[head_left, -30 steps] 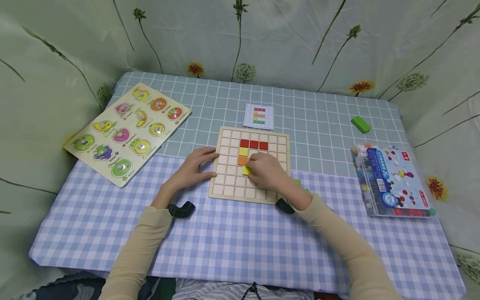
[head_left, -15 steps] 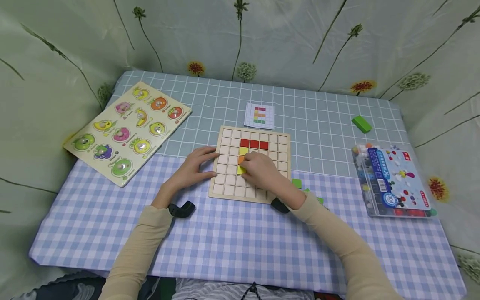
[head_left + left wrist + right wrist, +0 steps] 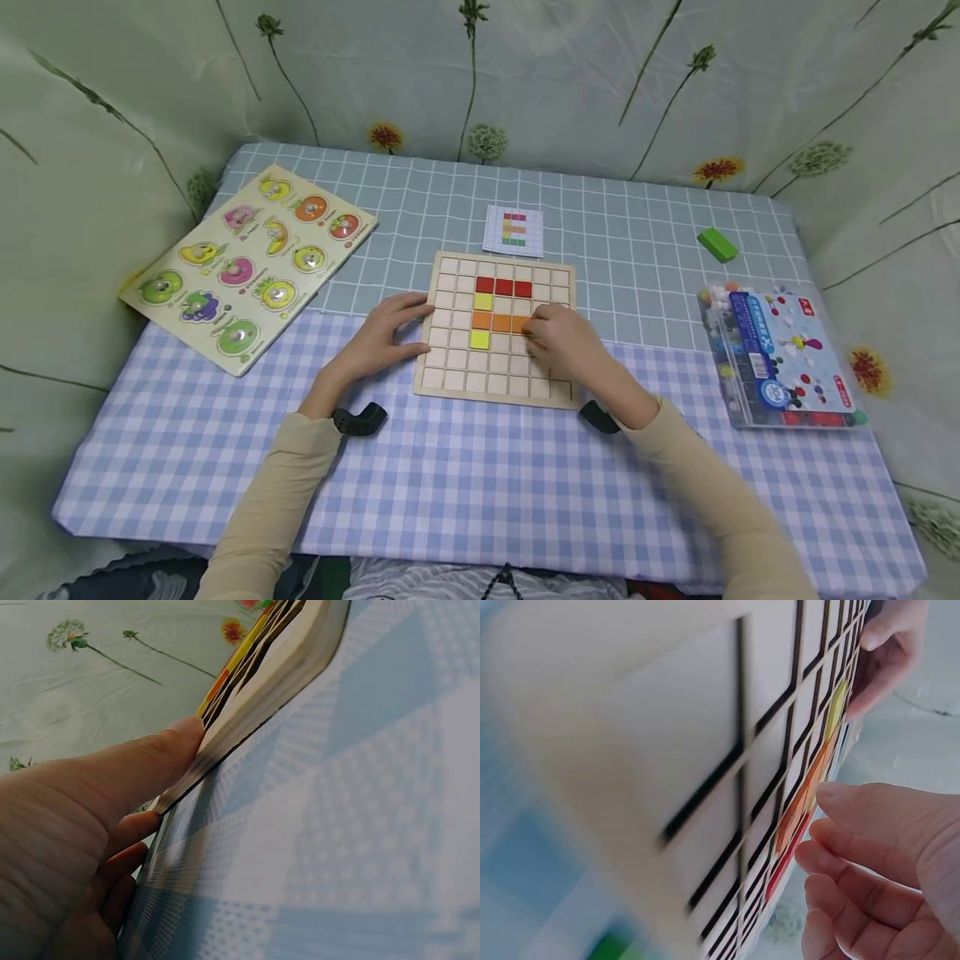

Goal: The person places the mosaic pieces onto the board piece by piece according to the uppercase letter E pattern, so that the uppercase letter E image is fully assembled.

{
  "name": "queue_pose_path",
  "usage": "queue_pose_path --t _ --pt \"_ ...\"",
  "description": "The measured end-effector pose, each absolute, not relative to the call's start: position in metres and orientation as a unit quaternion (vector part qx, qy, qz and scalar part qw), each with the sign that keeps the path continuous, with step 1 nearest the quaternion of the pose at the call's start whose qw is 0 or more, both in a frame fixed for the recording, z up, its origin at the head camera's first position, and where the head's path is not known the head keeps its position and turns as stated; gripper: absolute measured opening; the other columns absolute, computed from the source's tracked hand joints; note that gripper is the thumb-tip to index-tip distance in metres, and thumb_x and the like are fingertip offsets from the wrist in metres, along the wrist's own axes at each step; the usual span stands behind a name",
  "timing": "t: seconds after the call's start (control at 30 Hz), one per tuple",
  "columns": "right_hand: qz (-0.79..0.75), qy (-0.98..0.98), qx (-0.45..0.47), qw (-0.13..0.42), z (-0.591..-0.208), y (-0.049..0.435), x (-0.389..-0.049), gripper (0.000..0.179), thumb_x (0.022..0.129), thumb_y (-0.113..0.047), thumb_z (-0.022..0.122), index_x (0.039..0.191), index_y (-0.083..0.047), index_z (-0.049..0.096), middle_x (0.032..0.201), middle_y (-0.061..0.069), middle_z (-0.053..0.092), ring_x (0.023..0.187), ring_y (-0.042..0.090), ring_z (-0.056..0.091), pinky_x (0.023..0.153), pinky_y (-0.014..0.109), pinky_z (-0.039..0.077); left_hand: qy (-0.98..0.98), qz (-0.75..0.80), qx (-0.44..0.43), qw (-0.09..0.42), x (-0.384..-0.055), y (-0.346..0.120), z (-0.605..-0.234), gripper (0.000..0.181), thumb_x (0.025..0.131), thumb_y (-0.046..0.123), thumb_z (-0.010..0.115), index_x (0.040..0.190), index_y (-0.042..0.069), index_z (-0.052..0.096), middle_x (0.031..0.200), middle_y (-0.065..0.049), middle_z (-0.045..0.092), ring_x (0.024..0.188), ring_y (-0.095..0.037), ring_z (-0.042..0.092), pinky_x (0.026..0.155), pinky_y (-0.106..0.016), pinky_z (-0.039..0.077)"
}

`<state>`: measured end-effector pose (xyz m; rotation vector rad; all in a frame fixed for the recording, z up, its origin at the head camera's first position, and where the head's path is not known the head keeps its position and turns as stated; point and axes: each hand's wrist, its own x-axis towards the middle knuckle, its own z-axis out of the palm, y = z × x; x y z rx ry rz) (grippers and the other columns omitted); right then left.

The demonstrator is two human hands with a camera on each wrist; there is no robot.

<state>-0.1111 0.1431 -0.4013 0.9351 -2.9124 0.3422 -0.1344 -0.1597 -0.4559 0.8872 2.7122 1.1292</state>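
Observation:
A wooden grid board lies in front of the person. On it are three red squares in a row, a yellow square beneath the leftmost, a row of orange squares, and a lower yellow square. My left hand touches the board's left edge, its thumb against the side. Over the right end of the orange row is my right hand. Its thumb and loosely bent fingers are apart in the right wrist view, with nothing visible between them.
Behind the board lies a pattern card. A fruit puzzle board sits at the left. At the right are a green block and a clear plastic box with a printed label. A blurred green patch shows beside the board.
My right hand has moved right, off the lower yellow square, which now lies in the grid below the orange row. More orange squares have come into view. The left hand stays put.

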Motion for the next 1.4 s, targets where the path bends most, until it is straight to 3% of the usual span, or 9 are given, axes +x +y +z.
queue_pose_path --t 0.43,0.8,1.23,1.4 --pt "0.114 -0.957 0.262 0.05 -0.402 0.192 -0.094 0.013 0.079 -0.007 0.072 0.091 -0.002 0.073 0.087 0.011 0.067 0.078 0.023 0.062 0.064 0.034 0.053 0.885 0.368 0.282 0.045 -0.135 -0.16 -0.456 0.06 0.079 0.021 0.075 0.132 0.004 0.053 0.142 -0.018 0.044 0.135 -0.035 0.035 0.112 -0.052 0.026" --pt "0.105 -0.964 0.241 0.048 -0.402 0.207 -0.085 0.021 0.077 -0.009 0.074 0.096 0.001 0.072 0.089 0.014 0.067 0.081 0.025 0.063 0.067 0.037 0.055 0.884 0.369 0.283 0.044 -0.135 -0.161 -0.457 0.06 0.079 0.021 0.075 0.132 0.004 0.053 0.142 -0.017 0.044 0.135 -0.035 0.035 0.112 -0.052 0.026" --pt "0.098 -0.968 0.229 0.019 -0.407 0.216 -0.079 0.015 0.081 -0.009 0.071 0.094 0.0 0.073 0.089 0.013 0.068 0.082 0.027 0.064 0.067 0.038 0.055 0.885 0.367 0.284 0.044 -0.135 -0.16 -0.457 0.06 0.079 0.021 0.075 0.132 0.004 0.053 0.142 -0.017 0.044 0.135 -0.034 0.035 0.112 -0.052 0.026" --pt "0.094 -0.968 0.232 -0.006 -0.407 0.219 -0.075 0.022 0.081 -0.015 0.072 0.098 -0.001 0.072 0.092 0.013 0.068 0.083 0.026 0.064 0.068 0.038 0.055 0.886 0.365 0.284 0.045 -0.135 -0.161 -0.457 0.06 0.079 0.021 0.075 0.132 0.004 0.052 0.142 -0.017 0.044 0.135 -0.035 0.035 0.112 -0.052 0.026"
